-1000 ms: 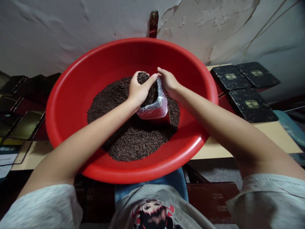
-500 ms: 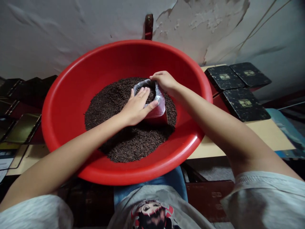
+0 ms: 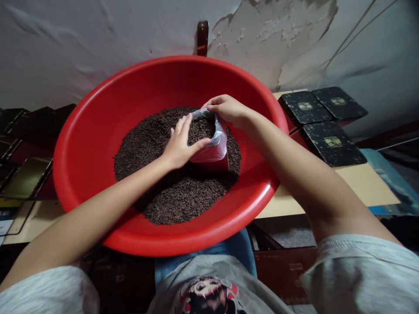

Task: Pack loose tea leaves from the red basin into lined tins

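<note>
A red tin [image 3: 214, 166] lined with a clear plastic bag [image 3: 216, 150] stands in loose dark tea leaves [image 3: 183, 207]. The bag's edge is folded out over the tin's mouth, and dark leaves [image 3: 201, 131] show inside. My left hand [image 3: 180, 146] rests at the left side of the mouth, thumb and fingers spread, its thumb on the near rim of the bag. At the far right of the mouth, my right hand [image 3: 227, 109] pinches the bag's edge between thumb and fingers.
A wide red basin [image 3: 88, 174] holds the leaves. To its right, several black-lidded tins [image 3: 330, 139] sit on a pale board [image 3: 363, 187]. Open tins [image 3: 28, 176] stand at the left. A peeling wall [image 3: 131, 30] rises behind.
My left hand has lifted off the leaves inside the bag and shifted left to the rim. My right hand has slid slightly left along the bag's edge. The view has shifted a little.
</note>
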Available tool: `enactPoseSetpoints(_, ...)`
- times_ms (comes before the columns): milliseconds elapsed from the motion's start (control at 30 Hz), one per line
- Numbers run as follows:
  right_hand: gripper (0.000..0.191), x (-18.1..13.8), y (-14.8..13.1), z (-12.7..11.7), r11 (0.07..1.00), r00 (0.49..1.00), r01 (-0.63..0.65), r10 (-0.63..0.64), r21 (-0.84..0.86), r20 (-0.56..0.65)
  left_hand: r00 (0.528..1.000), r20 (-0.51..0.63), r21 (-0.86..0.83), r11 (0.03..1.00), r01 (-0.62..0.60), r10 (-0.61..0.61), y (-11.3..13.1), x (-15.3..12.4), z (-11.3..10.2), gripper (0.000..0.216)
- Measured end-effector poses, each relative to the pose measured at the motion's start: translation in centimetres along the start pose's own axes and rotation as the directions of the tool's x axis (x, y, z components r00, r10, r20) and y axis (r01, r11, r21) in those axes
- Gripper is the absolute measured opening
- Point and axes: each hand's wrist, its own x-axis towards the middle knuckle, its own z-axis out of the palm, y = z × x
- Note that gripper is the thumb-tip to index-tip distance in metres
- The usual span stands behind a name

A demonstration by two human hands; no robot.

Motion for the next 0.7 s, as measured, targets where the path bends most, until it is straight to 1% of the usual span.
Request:
enactPoseSetpoints(33, 0.022, 0.0, 0.0, 0.0, 1.000, 1.000, 0.009, -0.009, -0.017, 0.000, 1.000, 0.030, 0.010, 1.000, -0.002, 0.002, -0.1, 0.0, 0.0, 0.073)
enactPoseSetpoints(100, 0.023, -0.1, -0.2, 0.0, 0.998, 1.000, 0.019, -0.020, -0.063, -0.005, 0.985, 0.153, 0.058, 0.995, -0.083, 0.074, 0.0, 0.1, -0.3, 0.067)
enactPoseSetpoints(167, 0.023, -0.2, -0.3, 0.1, 0.994, 1.000, 0.012, -0.013, -0.105, -0.007, 0.942, 0.296, 0.060, 0.981, -0.183, 0.158, 0.2, 0.4, -0.9, 0.064)
enactPoseSetpoints(200, 0.023, -0.2, -0.4, 0.1, 0.993, 1.000, 0.005, -0.005, -0.121, -0.004, 0.924, 0.333, 0.027, 0.978, -0.207, 0.186, 0.2, 0.6, -1.2, 0.062)
enactPoseSetpoints(233, 0.023, -0.3, -0.5, 0.0, 0.991, 1.000, -0.002, 0.002, -0.131, -0.001, 0.924, 0.324, -0.015, 0.977, -0.213, 0.206, 0.1, 0.7, -1.4, 0.060)
enactPoseSetpoints(267, 0.024, -0.3, -0.5, 0.0, 0.991, 1.000, -0.008, 0.008, -0.136, 0.003, 0.941, 0.263, -0.056, 0.977, -0.206, 0.213, -0.1, 0.8, -1.5, 0.056)
enactPoseSetpoints(300, 0.024, -0.4, -0.6, -0.1, 0.991, 1.000, -0.011, 0.013, -0.137, 0.015, 0.965, 0.166, -0.096, 0.978, -0.187, 0.201, -0.3, 0.7, -1.4, 0.054)
enactPoseSetpoints(333, 0.023, -0.4, -0.6, -0.2, 0.990, 0.999, -0.013, 0.018, -0.137, 0.032, 0.985, 0.060, -0.142, 0.978, -0.153, 0.163, -0.6, 0.6, -1.1, 0.055)
enactPoseSetpoints(367, 0.022, -0.5, -0.7, -0.4, 0.989, 0.998, -0.020, 0.028, -0.146, 0.049, 0.995, -0.032, -0.203, 0.974, -0.102, 0.098, -0.9, 0.3, -0.6, 0.059)
enactPoseSetpoints(400, 0.020, -0.6, -0.7, -0.5, 0.985, 0.997, -0.038, 0.050, -0.168, 0.065, 0.996, -0.093, -0.292, 0.956, -0.030, 0.003, -1.1, -0.1, -0.1, 0.064)
enactPoseSetpoints(433, 0.019, -0.6, -0.8, -0.5, 0.977, 0.994, -0.065, 0.082, -0.203, 0.074, 0.987, -0.107, -0.415, 0.908, 0.064, -0.119, -1.3, -0.5, 0.5, 0.068)
enactPoseSetpoints(467, 0.018, -0.7, -0.8, -0.6, 0.965, 0.990, -0.098, 0.119, -0.243, 0.074, 0.965, -0.054, -0.557, 0.810, 0.183, -0.255, -1.3, -1.0, 1.1, 0.070)
enactPoseSetpoints(500, 0.018, -0.8, -0.8, -0.5, 0.951, 0.986, -0.130, 0.154, -0.280, 0.064, 0.922, 0.056, -0.680, 0.661, 0.316, -0.383, -1.1, -1.3, 1.6, 0.069)
enactPoseSetpoints(533, 0.018, -0.9, -0.8, -0.4, 0.939, 0.983, -0.159, 0.180, -0.306, 0.043, 0.857, 0.193, -0.754, 0.486, 0.442, -0.478, -0.8, -1.6, 1.9, 0.067)
enactPoseSetpoints(567, 0.018, -1.1, -0.9, -0.2, 0.931, 0.981, -0.179, 0.192, -0.319, 0.012, 0.786, 0.319, -0.778, 0.327, 0.536, -0.530, -0.5, -1.8, 2.1, 0.062)
enactPoseSetpoints(600, 0.017, -1.2, -0.9, 0.1, 0.929, 0.982, -0.186, 0.188, -0.320, -0.025, 0.730, 0.411, -0.772, 0.218, 0.597, -0.546, -0.1, -1.8, 2.0, 0.053)
enactPoseSetpoints(633, 0.016, -1.4, -1.0, 0.4, 0.931, 0.983, -0.184, 0.173, -0.314, -0.063, 0.698, 0.458, -0.759, 0.168, 0.630, -0.550, 0.3, -1.7, 1.9, 0.042)
enactPoseSetpoints(667, 0.016, -1.6, -1.1, 0.8, 0.937, 0.984, -0.173, 0.149, -0.303, -0.100, 0.684, 0.464, -0.752, 0.158, 0.640, -0.563, 0.6, -1.6, 1.6, 0.029)
enactPoseSetpoints(700, 0.015, -1.9, -1.3, 1.2, 0.946, 0.984, -0.152, 0.117, -0.285, -0.137, 0.679, 0.452, -0.752, 0.162, 0.639, -0.579, 1.0, -1.4, 1.2, 0.018)
